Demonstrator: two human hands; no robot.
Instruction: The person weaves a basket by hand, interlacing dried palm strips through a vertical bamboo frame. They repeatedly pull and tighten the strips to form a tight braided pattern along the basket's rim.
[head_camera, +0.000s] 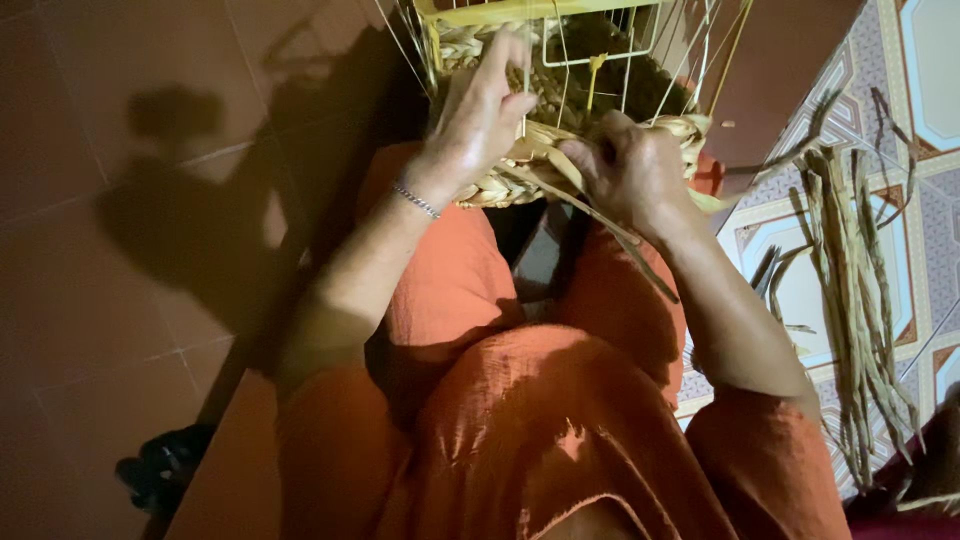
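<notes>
A half-woven straw basket on a yellow wire frame rests on my knees, over orange clothing. My left hand, with a thin bracelet at the wrist, pinches an upright wire of the frame at the basket's rim. My right hand grips flat straw strands at the braided edge; the loose ends trail down across my lap. The inside of the basket is dark and mostly hidden by the hands.
A bundle of long dried straw strands lies on a patterned mat at the right. Brown floor tiles spread to the left, with my shadow on them. A dark object sits at the lower left.
</notes>
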